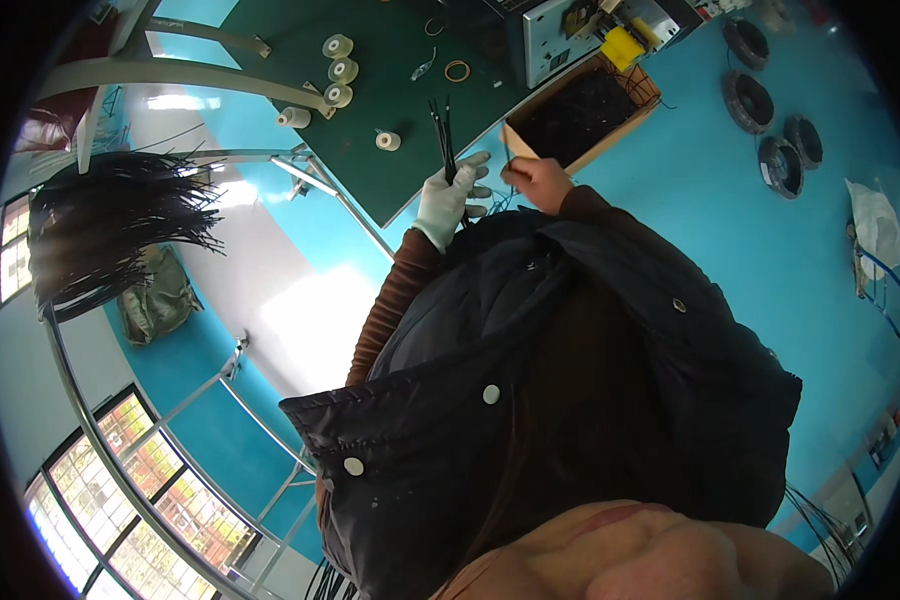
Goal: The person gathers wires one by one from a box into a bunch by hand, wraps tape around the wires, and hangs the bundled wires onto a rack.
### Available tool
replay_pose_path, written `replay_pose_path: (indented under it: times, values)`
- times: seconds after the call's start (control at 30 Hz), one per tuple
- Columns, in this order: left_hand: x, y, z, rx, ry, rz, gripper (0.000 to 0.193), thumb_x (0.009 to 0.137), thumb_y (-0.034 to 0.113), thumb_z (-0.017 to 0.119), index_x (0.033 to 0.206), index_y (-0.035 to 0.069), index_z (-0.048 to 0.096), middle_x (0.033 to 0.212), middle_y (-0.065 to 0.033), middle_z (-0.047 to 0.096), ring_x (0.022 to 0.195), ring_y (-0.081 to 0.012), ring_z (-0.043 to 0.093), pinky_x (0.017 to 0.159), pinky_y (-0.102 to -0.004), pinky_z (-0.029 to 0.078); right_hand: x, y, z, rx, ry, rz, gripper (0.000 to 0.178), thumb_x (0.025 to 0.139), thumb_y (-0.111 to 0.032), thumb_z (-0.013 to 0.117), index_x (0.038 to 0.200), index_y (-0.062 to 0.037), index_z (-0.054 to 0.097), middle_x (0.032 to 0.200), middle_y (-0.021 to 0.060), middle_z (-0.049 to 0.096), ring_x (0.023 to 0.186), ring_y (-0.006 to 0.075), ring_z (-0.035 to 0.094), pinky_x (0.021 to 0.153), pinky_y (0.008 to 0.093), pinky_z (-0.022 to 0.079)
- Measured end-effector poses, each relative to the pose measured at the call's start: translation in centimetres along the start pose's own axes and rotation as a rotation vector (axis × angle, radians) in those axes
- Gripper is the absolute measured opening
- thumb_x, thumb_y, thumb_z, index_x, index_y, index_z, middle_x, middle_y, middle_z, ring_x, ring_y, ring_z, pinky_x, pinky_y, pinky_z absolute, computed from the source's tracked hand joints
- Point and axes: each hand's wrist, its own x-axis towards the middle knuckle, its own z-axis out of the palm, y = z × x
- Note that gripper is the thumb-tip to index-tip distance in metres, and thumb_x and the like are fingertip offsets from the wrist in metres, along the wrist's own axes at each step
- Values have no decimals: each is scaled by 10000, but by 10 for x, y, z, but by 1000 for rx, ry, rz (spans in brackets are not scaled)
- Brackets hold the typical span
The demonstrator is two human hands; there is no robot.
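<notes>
Sitting beyond the bare right hand [538, 185], an open brown cardboard box [615, 138] is flanking the dark green tabletop [360, 180]; pale round spools [343, 70] are standing ahead and left of the white-gloved left hand [443, 205], which is gripping a slim bundle of black cables [444, 142], its long axis running forward, far ends pointing away. The right hand is curling its fingers, its hold too blurred to tell.

The glove [436, 212] of the left hand [444, 202] is white; the wires [445, 140] at its fingers [466, 177] are black. Beyond the fingers, the table [370, 165] is dark green; behind them, the sleeve [391, 300] is brown.
</notes>
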Motion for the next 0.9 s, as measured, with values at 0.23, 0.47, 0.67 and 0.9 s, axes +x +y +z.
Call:
replay_pose_path:
  times: [0.23, 0.47, 0.67, 0.9]
  values:
    - [5, -6, 8, 21, 24, 60, 426, 908, 353, 533, 1171, 18, 547, 1122, -71, 577, 894, -156, 566, 723, -294, 512, 1, -24, 11, -196, -275, -65, 196, 843, -207, 574, 888, -27, 638, 774, 174, 625, 731, 335, 608, 657, 376, 462]
    - [13, -25, 8, -38, 85, 145, 317, 936, 280, 499, 946, -20, 602, 857, -98, 642, 744, -144, 604, 711, -275, 494, 4, -15, 2, -193, -408, -35, 225, 823, -221, 595, 907, -21, 654, 832, 161, 650, 740, 278, 635, 678, 347, 480]
    - [-3, -17, -9, 12, 217, 152, 421, 938, 391, 460, 874, -12, 564, 512, 13, 405, 412, -76, 382, 428, -236, 381, 17, 55, -45, 261, 335, 305, 297, 809, -206, 640, 1034, -23, 572, 816, 62, 635, 626, 132, 608, 535, 289, 484]
    - [-15, -5, -7, -175, -34, -204, 327, 906, 299, 537, 1015, -9, 552, 529, 40, 349, 406, -57, 299, 394, -220, 286, 60, 4, -83, 555, 403, 444, 363, 856, -277, 595, 1156, -88, 518, 1008, 22, 597, 697, 95, 576, 546, 207, 428]
